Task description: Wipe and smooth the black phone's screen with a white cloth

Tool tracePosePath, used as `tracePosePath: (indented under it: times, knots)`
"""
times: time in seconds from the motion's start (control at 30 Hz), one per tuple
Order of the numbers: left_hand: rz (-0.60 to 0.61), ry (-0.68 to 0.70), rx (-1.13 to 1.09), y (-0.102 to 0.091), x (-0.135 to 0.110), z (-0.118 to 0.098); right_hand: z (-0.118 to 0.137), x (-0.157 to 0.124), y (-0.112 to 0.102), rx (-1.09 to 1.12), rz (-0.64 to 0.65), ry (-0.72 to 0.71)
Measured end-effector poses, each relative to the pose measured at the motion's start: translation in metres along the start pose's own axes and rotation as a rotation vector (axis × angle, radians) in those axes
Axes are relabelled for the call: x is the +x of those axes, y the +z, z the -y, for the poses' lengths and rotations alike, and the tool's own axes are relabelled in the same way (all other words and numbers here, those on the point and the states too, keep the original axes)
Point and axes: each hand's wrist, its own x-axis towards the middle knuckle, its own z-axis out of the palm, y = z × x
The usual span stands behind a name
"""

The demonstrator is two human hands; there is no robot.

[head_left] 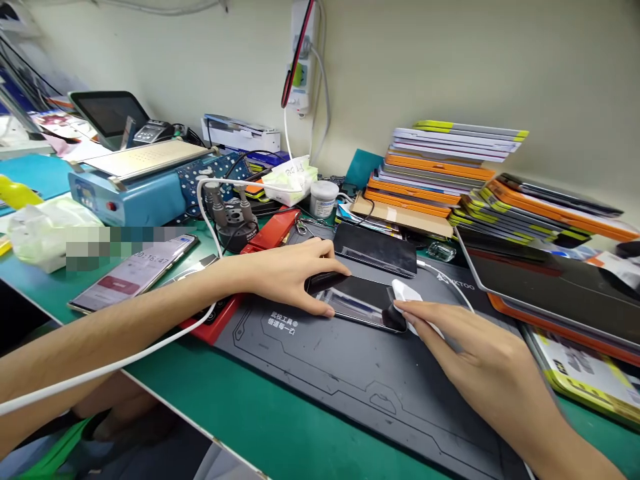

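A black phone (357,301) lies screen up on a dark work mat (325,360). My left hand (295,273) grips the phone's left end, thumb on the near edge and fingers on the far edge. At the phone's right end my right hand (470,347) pinches a small white cloth (406,293) and presses it on the screen. Both forearms reach in from the bottom of the view.
A second black phone (375,249) lies behind the first. Stacks of orange and yellow-edged boxes (440,167) and a large tablet (550,280) crowd the right. On the left sit a blue machine (130,187), a lit phone (135,272), a red tool (270,230) and a white cable (100,367).
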Motion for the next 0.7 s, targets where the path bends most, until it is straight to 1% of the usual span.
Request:
tracePosePath:
  times: [0.07, 0.17, 0.3, 0.53, 0.6, 0.7]
  knots:
    - [-0.004, 0.003, 0.002, 0.000, 0.000, 0.001, 0.001, 0.001, 0.004, -0.056, 0.016, -0.005]
    - [-0.009, 0.003, 0.015, 0.001, 0.000, 0.001, 0.002, 0.001, 0.008, -0.121, 0.079, -0.011]
    - [-0.011, 0.004, 0.016, 0.002, 0.000, 0.001, 0.001, 0.003, 0.004, -0.143, 0.129, -0.018]
    - [-0.009, -0.008, 0.000, 0.002, 0.000, 0.001, 0.003, 0.008, -0.019, -0.029, 0.091, -0.107]
    - [-0.007, -0.007, -0.007, 0.002, 0.001, 0.001, 0.003, 0.009, -0.021, -0.001, 0.078, -0.136]
    - [-0.008, -0.003, -0.010, 0.000, 0.001, 0.002, 0.001, 0.009, -0.020, -0.001, 0.054, -0.155]
